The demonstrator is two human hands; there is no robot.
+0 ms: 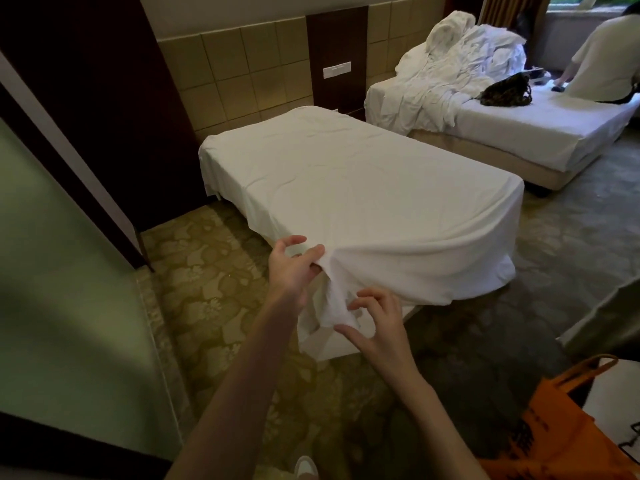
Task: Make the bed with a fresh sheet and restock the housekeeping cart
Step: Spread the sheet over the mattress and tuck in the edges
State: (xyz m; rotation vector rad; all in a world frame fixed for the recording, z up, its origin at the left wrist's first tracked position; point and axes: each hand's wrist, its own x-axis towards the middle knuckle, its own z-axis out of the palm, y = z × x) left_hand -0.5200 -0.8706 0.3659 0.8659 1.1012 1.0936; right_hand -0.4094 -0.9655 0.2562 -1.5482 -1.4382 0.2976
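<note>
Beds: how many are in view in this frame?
2. The near bed, draped in a white sheet, has its corner in front of the left hand and right hand. The far bed by the window holds crumpled linen. More may lie outside the view.

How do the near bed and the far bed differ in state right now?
The near bed has a sheet spread flat, its corner pinched by the left hand; the far bed carries heaped linen. A seated person and dark bag occupy the far bed only. Both are white.

Left hand point(294, 268) pinching, right hand point(377, 323) open, fingers spread.
</note>
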